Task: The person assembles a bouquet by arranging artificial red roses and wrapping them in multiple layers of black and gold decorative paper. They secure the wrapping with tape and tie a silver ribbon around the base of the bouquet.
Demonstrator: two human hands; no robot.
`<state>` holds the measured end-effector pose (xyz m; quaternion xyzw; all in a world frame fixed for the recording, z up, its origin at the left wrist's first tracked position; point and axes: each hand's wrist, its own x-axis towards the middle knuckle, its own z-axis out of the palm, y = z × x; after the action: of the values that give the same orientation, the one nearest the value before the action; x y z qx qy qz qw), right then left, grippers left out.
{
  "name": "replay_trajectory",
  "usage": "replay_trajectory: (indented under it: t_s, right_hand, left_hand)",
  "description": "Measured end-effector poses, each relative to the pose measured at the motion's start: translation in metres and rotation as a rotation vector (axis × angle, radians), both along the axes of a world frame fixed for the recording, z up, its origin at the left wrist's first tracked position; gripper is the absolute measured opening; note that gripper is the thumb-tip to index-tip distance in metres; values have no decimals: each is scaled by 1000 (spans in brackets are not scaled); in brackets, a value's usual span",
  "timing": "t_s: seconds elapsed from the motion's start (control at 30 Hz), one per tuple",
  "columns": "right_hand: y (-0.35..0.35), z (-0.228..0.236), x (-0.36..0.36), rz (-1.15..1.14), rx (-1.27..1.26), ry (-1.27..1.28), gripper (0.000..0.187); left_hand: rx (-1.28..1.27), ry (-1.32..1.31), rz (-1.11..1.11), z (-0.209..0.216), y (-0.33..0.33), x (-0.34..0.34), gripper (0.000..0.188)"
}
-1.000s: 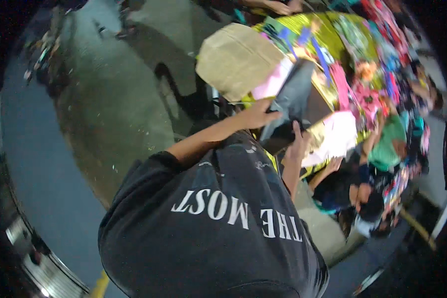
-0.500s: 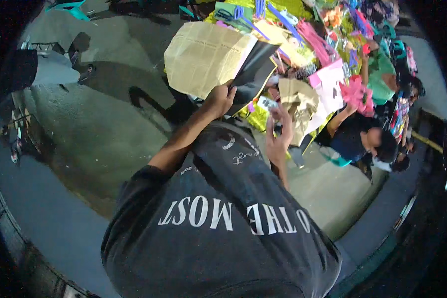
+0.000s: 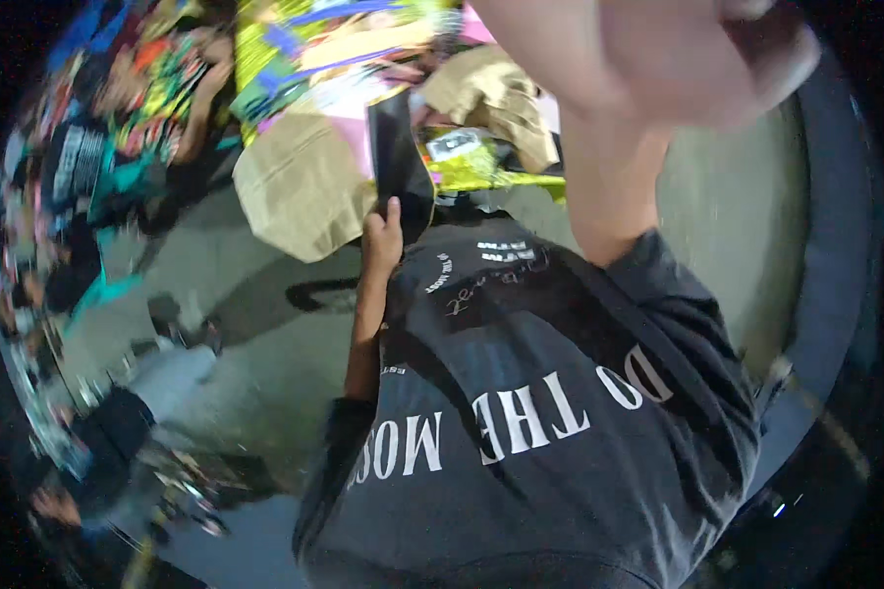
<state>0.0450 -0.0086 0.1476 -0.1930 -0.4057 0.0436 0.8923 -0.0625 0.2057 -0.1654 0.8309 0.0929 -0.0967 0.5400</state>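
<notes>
My left hand (image 3: 383,238) is closed at the lower edge of a black sheet (image 3: 403,157), its thumb lying on top. A large tan sheet of paper (image 3: 300,187) spreads out to the left of that hand, against the black sheet. My right hand (image 3: 658,59) is raised very close to the camera at the upper right. It is smeared by motion, so its fingers and anything in them cannot be made out. Below and left of it, crumpled brown paper (image 3: 496,98) lies on the table's yellow cover (image 3: 471,177).
Colourful paper and craft pieces (image 3: 354,44) crowd the table. A small white packet (image 3: 455,144) lies near its front edge. Several people sit at the left, one in a dark shirt (image 3: 74,162). Another person (image 3: 118,432) is at the lower left, beyond the grey floor (image 3: 265,393).
My right hand has risen from beside the table's edge to close before the camera. The view has swung round. My left hand keeps its hold on the black sheet.
</notes>
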Motion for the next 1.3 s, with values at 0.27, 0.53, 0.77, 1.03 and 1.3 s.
replay_trajectory:
  t_s: [0.27, 0.53, 0.77, 1.03, 1.3]
  right_hand:
    - [-113, 6, -16, -296, -136, -14, 74]
    - [-191, -172, -77, -997, -637, 687, 53]
    - [-198, -402, -203, -799, -764, 1431, 17]
    - [-191, -405, -158, -984, -1236, 1046, 18]
    - [-164, -368, -141, -1044, -779, 982, 19]
  left_hand:
    - [-10, -44, -173, 53, -75, 27, 48]
    - [-128, -19, 40, 19, -89, 67, 43]
    - [-146, 90, 95, -2, -110, 84, 40]
    - [-501, 99, 2, -24, -113, 100, 31]
    - [-481, -106, 262, 33, -95, 122, 38]
